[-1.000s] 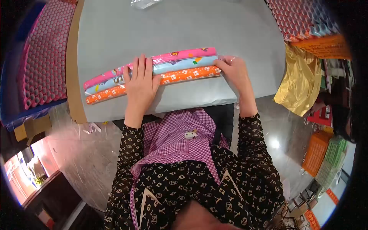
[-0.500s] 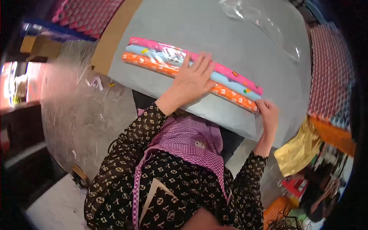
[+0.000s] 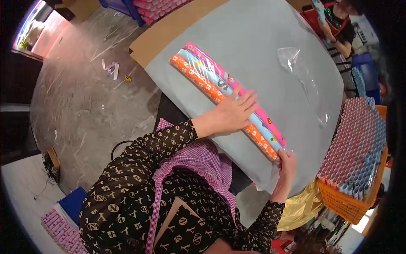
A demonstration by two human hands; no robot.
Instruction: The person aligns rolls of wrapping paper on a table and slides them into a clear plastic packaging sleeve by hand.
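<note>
An orange basket (image 3: 338,202) at lower right holds upright rolls (image 3: 359,144); the wrapped three-roll bundle (image 3: 203,76) runs upper-left to lower-right, left hand (image 3: 234,114) flat on it, right hand (image 3: 286,163) pinching its end.

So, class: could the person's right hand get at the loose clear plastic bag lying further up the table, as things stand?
Probably yes: the right hand rests at the rolls' end, and only bare grey table lies between it and the bag.

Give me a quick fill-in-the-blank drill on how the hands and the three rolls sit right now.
1. The left hand lies flat across the ____ rolls.
2. The right hand grips the rolls at their ____.
3. The roll nearest the person is coloured ____.
4. The rolls lie on a ____ sheet covering the table.

Missing words: three; end; orange; grey
</note>
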